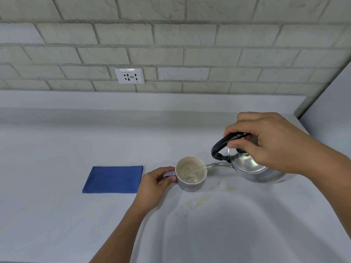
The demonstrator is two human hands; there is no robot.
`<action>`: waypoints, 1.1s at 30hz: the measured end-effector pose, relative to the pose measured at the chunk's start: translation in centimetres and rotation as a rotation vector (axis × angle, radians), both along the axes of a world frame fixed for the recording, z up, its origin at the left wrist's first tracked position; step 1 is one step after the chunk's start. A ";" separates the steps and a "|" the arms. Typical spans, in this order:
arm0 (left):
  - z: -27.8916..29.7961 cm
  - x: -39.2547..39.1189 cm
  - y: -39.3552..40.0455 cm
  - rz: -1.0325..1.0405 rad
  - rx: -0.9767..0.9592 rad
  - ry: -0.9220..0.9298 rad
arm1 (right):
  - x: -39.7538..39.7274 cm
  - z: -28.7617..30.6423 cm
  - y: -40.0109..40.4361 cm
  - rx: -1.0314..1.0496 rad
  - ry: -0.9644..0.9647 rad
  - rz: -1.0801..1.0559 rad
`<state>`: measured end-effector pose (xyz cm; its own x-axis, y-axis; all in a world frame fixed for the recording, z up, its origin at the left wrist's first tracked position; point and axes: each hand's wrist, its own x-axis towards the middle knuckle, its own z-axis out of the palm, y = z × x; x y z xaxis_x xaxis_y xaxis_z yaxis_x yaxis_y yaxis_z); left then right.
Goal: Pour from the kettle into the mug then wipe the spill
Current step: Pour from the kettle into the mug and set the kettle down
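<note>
Spill [199,201]: pale, tea-coloured patches on the counter [57,215], nearer the camera than the mug, trailing from just below the mug's base toward the kettle's side. Not yet wiped.
Left hand [154,185]: wrapped on the mug's handle, thumb and fingers pinching it, steadying the mug on the counter; it comes at the mug from the mug's left.
Mug [190,172]: upright on the counter, mouth up, handle pointing left, partly filled with pale liquid.
Stream: a thin clear jet runs from the spout tip into the right side of the mug's mouth, so pouring is under way.
Kettle [250,166]: steel, just right of the mug, tipped toward it; its long axis from body to spout runs right to left, the spout [218,165] pointing at the mug's rim.
Right hand [271,143]: clenched on the kettle's black arched handle, above the lid, carrying the kettle.
Cloth [114,179]: blue, folded flat, left of the mug and just beyond the left hand, long axis left to right. The left hand is the nearer one to it.
Coming move, as I judge it: level the kettle, then take the cloth across past the mug to the spill.
Socket [129,76]: on the brick wall, far behind the mug.
</note>
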<state>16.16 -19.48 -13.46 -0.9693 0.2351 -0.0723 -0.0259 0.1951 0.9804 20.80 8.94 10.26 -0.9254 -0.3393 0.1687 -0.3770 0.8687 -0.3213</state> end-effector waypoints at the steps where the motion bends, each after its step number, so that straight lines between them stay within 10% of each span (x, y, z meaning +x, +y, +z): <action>1: 0.0 0.0 0.0 0.000 0.002 -0.001 | 0.0 0.0 0.0 0.005 0.000 0.000; 14: 0.0 0.1 0.1 0.014 -0.003 0.009 | 0.1 0.2 -0.1 0.036 0.005 0.001; 33: 0.3 0.3 0.2 0.013 -0.062 0.030 | 2.1 -5.4 4.6 -0.515 0.063 -0.156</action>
<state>16.47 -19.33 -13.15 -0.9742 0.2184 -0.0576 0.0000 0.2550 0.9669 22.91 13.55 4.87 -0.9409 -0.0575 0.3338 -0.2885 0.6522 -0.7010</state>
